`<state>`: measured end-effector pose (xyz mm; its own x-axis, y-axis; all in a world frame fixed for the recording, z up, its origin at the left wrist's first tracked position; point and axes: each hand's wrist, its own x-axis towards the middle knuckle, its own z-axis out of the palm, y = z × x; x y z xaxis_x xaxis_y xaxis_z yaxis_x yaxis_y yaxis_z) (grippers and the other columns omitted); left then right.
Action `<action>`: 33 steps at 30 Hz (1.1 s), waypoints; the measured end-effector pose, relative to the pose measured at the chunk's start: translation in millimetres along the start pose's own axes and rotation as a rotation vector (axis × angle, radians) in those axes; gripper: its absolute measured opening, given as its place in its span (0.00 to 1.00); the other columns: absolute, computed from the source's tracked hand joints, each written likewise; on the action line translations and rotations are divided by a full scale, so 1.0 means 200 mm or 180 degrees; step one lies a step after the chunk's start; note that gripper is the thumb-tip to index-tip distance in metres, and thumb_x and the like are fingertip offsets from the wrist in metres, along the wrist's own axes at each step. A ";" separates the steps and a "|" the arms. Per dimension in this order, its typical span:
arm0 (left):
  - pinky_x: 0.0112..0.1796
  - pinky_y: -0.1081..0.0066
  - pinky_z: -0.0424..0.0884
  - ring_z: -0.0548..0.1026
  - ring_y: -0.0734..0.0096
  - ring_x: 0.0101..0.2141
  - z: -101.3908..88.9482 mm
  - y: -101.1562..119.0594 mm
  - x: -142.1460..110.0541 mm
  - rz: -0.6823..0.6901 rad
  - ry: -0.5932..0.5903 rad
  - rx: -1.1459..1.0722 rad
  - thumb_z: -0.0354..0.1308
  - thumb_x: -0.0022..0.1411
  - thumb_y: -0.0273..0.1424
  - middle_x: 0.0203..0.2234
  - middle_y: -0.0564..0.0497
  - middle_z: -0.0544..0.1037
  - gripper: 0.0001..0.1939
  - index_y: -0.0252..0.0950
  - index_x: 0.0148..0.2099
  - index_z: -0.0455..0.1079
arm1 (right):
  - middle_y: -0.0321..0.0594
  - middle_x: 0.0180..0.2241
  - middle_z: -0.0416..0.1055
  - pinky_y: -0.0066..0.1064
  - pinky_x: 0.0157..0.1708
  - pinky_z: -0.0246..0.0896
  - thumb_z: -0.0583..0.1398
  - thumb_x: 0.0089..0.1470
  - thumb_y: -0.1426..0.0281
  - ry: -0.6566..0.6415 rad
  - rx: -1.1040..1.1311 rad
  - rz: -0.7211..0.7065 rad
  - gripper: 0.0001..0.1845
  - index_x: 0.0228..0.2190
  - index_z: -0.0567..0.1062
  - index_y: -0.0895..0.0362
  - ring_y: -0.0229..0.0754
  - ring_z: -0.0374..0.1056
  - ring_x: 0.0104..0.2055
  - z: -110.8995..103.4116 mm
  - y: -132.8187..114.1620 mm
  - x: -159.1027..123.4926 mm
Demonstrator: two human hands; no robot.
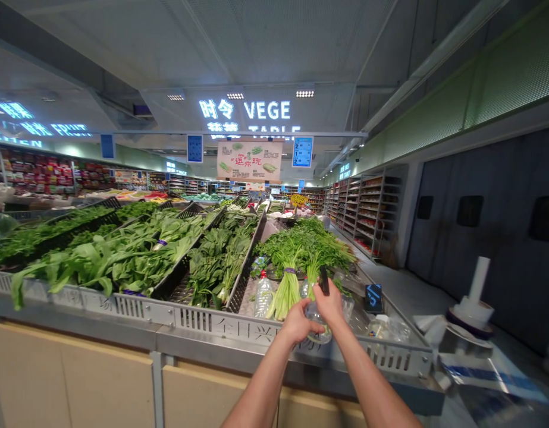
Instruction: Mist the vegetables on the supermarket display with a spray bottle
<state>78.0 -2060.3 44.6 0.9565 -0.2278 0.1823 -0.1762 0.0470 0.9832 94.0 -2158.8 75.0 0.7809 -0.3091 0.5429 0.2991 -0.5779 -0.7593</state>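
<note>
My left hand [297,324] is closed on a clear plastic bottle [319,337], whose round end faces me. Just above it, my right hand [330,302] grips a black-handled tool [323,280]; its working end is hidden, so its kind does not show. Beyond my hands lies a bunch of celery [286,291] with a purple tie, stems toward me. More leafy celery [316,264] extends behind my right hand. Left of the tied bunch, another clear bottle [263,298] with a red cap lies on the metal display.
Black crates [176,284] of leafy greens [220,261] fill the left. A grey slotted rail [194,318] edges the stand. Right of my hands are a small dark price display [373,297] and a clear bottle [381,326]. A bag-roll holder [473,312] stands at the right corner.
</note>
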 end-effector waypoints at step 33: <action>0.36 0.70 0.66 0.68 0.65 0.36 0.14 -0.08 0.03 -0.0045 -0.0178 -0.0012 0.63 0.24 0.15 0.36 0.47 0.72 0.35 0.30 0.42 0.64 | 0.40 0.28 0.70 0.31 0.33 0.57 0.50 0.41 0.64 0.0168 -0.0090 0.0023 0.16 0.32 0.69 0.57 0.42 0.66 0.32 -0.10 0.13 -0.01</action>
<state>80.8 -2088.9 30.7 0.9444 -0.2824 0.1686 -0.1618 0.0472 0.9857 88.3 -2188.0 61.9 0.7528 -0.3523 0.5561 0.2772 -0.5965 -0.7532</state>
